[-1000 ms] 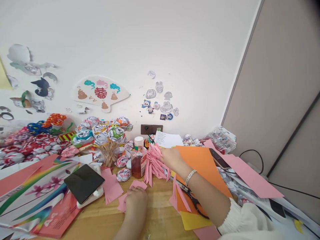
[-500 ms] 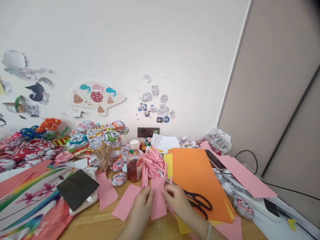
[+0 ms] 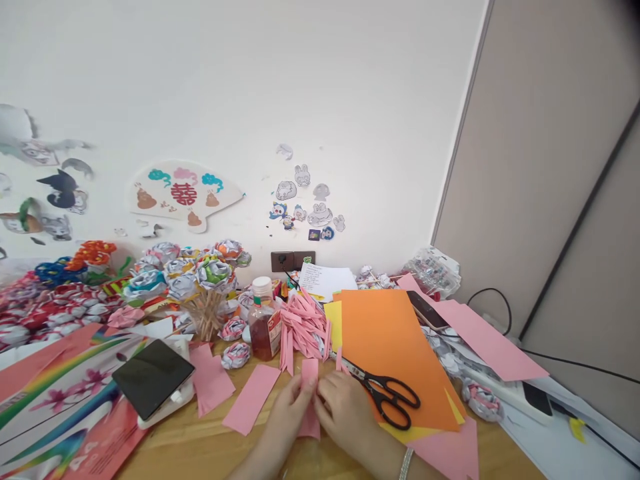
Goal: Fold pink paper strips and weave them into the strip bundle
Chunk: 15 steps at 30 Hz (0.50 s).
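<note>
Both my hands hold one pink paper strip low in the middle of the view, over the wooden table. It looks narrower than a flat piece, folded along its length. My left hand pinches its left side, and my right hand presses its right edge with curled fingers. Left of them lies a flat pink paper rectangle. Just beyond is a heap of folded pink strips. Black-handled scissors rest on orange paper to the right, blades partly hidden by my right hand.
A bottle of reddish liquid stands left of the heap. Paper flowers on sticks fill a holder behind. At left are a black tablet-like device and pink sheets. A phone lies right, near cables and more pink paper.
The pink paper has gone from a wide flat piece to a narrower folded one. My right hand has moved left against it, leaving the scissors more exposed. The view has shifted slightly.
</note>
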Each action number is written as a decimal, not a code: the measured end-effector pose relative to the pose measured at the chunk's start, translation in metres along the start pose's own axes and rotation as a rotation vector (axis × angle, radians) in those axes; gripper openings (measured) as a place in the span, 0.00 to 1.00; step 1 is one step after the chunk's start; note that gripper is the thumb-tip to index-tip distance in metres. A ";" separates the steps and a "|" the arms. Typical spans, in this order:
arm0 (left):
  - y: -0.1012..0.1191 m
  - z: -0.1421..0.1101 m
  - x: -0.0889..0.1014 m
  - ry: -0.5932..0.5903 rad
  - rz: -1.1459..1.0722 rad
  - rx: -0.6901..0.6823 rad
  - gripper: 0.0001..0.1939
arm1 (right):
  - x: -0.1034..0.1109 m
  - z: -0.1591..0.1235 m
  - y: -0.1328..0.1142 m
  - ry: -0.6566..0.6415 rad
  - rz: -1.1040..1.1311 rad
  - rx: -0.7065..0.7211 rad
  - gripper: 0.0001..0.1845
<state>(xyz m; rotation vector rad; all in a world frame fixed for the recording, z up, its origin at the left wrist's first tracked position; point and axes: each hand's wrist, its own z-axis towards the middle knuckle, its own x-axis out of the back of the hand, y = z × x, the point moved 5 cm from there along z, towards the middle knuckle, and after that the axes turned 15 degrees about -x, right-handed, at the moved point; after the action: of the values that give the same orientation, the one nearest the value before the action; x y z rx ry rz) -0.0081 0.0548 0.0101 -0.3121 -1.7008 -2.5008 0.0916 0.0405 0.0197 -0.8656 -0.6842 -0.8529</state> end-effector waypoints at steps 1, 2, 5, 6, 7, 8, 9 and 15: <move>0.001 0.000 0.000 0.003 -0.014 -0.002 0.17 | 0.001 -0.001 -0.002 -0.006 0.004 0.019 0.08; 0.002 0.001 0.000 0.008 -0.021 -0.007 0.17 | 0.002 -0.001 -0.003 -0.009 0.009 0.032 0.07; 0.001 0.001 0.002 0.021 -0.017 -0.018 0.17 | 0.006 -0.002 -0.006 -0.011 0.026 0.054 0.08; 0.001 0.001 0.003 0.024 -0.008 -0.020 0.17 | 0.006 -0.002 -0.006 -0.017 0.034 0.063 0.08; 0.001 0.001 0.004 0.026 0.005 -0.025 0.17 | 0.007 -0.002 -0.006 -0.025 0.044 0.066 0.08; 0.001 0.001 0.005 0.026 0.020 -0.032 0.16 | 0.007 -0.002 -0.005 -0.034 0.057 0.061 0.08; 0.002 0.001 0.005 0.023 0.034 -0.038 0.16 | 0.007 -0.001 -0.004 -0.043 0.072 0.045 0.08; 0.005 0.001 0.006 -0.005 0.069 -0.034 0.17 | 0.009 0.004 0.003 -0.094 0.159 -0.105 0.09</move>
<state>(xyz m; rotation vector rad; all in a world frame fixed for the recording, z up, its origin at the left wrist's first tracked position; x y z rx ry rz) -0.0126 0.0538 0.0160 -0.3737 -1.6223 -2.4843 0.0980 0.0422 0.0274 -1.0453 -0.6474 -0.7136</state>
